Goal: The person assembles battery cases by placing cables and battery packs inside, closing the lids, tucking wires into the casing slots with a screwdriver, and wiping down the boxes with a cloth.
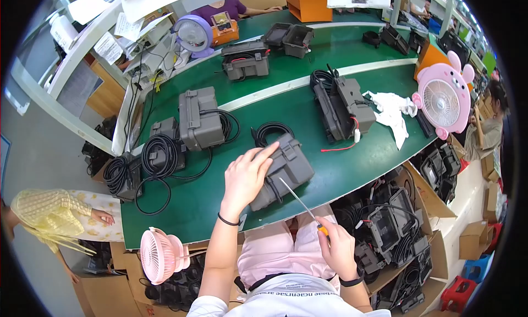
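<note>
Green-surfaced worktable [184, 212], its edges bowed by the lens and the corners of the view lost in black, carries several dark cases; near its front edge, before the person's lap, lies a dark-grey, matt plastic box [295, 162], squarish, with rounded corners and moulded clips; the left hand [246, 176] covers part of its left side, so the surface beneath the palm cannot be seen; those fingers lie close together, nearly straight, their tips on the box's upper part; the right hand [336, 245] has its fingers curled round the yellow-orange handle of a thin-shafted metal screwdriver [322, 228], hiding much of that handle; the tip shows against the box's front, though whether it touches cannot be told; a coiled black cable [273, 127] behind the box is partly blocked, its connection unclear; farther right, an open dark-grey plastic case [344, 108] trails a red lead with a white connector [357, 135]; below the edge, dark plastic parts [393, 229] overlap too much to separate; at far left, a person in yellow checks [49, 207] is cut off.
</note>
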